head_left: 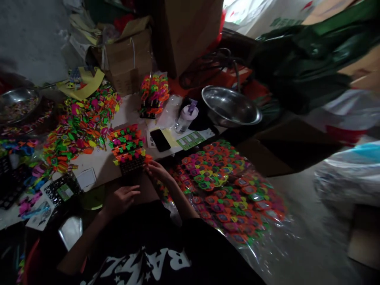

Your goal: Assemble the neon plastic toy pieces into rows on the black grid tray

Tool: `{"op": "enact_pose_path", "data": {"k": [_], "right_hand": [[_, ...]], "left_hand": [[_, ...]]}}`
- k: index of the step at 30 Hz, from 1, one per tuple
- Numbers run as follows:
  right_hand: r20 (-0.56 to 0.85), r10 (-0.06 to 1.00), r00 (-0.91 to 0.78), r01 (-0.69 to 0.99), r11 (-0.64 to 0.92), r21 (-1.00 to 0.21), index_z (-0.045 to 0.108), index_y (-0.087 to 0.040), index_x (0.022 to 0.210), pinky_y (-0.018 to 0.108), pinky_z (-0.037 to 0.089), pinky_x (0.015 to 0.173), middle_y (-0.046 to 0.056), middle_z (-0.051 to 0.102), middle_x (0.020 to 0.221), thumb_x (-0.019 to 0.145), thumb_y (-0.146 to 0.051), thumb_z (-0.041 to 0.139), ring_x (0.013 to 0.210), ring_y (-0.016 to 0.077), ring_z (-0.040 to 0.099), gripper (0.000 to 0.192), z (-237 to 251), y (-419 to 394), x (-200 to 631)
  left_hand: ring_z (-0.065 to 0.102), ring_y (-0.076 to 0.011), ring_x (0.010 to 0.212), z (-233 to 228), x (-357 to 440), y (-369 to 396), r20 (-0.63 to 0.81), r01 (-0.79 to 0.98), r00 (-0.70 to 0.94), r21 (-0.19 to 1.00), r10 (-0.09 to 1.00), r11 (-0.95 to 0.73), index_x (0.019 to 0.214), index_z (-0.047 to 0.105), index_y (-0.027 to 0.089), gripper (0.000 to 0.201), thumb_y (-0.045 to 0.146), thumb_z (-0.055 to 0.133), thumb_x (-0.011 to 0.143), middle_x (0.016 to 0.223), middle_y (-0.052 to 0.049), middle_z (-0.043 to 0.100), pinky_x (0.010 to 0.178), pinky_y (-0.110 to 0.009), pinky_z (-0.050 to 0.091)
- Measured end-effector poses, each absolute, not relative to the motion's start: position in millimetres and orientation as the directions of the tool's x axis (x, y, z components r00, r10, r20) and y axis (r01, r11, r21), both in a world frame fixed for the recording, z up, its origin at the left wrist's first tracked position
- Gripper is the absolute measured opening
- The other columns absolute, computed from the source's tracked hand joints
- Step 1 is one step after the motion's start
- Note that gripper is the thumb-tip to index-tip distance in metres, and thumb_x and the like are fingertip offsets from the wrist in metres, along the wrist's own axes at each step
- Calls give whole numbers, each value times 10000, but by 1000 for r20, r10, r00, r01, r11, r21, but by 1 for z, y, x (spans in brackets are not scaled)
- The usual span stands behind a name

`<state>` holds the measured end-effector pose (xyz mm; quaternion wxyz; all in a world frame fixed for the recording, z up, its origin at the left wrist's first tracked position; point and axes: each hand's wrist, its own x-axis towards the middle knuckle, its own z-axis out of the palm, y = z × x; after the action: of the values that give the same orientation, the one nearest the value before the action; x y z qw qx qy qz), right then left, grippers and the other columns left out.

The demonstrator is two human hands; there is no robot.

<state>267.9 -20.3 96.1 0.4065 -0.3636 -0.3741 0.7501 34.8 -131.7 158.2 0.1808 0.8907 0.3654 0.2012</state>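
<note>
My right hand (158,171) is at the right front corner of a black perforated tray (132,166), its fingertips closed on a small orange plastic piece (147,159) that looks like a toy watch. Rows of similar pieces (127,143) in orange, green, pink and yellow stand on the tray's back part, while its front holes are bare. My left hand (121,201) hovers in front of the table edge, fingers stretched out and holding nothing. Left of the tray spreads a loose heap of the same bright pieces (80,130).
Behind the tray stands a filled, bagged stack (154,95). A phone (160,140), a white cup (187,118) and a steel basin (231,106) are at the right. Bagged toy watches (225,190) lie beside my right arm. Another black tray (62,188) lies at the left.
</note>
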Motion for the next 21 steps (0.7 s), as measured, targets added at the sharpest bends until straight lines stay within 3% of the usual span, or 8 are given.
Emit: {"op": "enact_pose_path", "data": {"k": [3, 6, 11, 15, 21], "right_hand": [[-241, 963, -119, -358, -268, -894, 642, -150, 881, 164, 342, 509, -9, 599, 706, 596, -522, 790, 543, 35, 418, 491, 81, 7, 277], [-181, 984, -6, -213, -178, -961, 659, -139, 882, 186, 400, 535, 1, 609, 700, 630, -537, 736, 573, 69, 487, 478, 72, 38, 282], [-138, 982, -130, -43, -144, -989, 657, -149, 880, 240, 506, 678, 43, 685, 864, 699, -440, 690, 726, 124, 596, 344, 66, 74, 277], [-61, 986, -158, 113, -43, -993, 666, -138, 809, 227, 475, 760, 35, 688, 850, 735, -324, 668, 790, 127, 590, 201, 63, 82, 273], [36, 970, -240, 398, 132, -908, 679, -110, 812, 214, 440, 756, 67, 688, 841, 842, -278, 556, 801, 137, 582, 211, 63, 87, 275]], "left_hand": [[630, -161, 1093, 149, 28, -133, 170, 616, 625, 492, 762, -615, 1135, 639, 226, 268, 190, 449, 950, 1232, -52, 655, 940, -322, 516], [639, -167, 1072, 138, 19, -134, 99, 648, 622, 492, 777, -582, 1113, 651, 227, 261, 214, 447, 951, 1202, -50, 667, 938, -326, 519], [639, -164, 1072, 128, 10, -133, 29, 694, 593, 488, 805, -529, 1113, 657, 229, 275, 238, 431, 956, 1174, -45, 680, 951, -319, 516], [650, -164, 1055, 127, 8, -133, -1, 713, 584, 480, 812, -512, 1105, 657, 230, 273, 252, 427, 960, 1159, -44, 690, 933, -313, 525], [649, -165, 1049, 124, 9, -133, -31, 722, 584, 476, 811, -502, 1103, 655, 224, 274, 256, 424, 960, 1144, -43, 695, 927, -311, 520]]}}
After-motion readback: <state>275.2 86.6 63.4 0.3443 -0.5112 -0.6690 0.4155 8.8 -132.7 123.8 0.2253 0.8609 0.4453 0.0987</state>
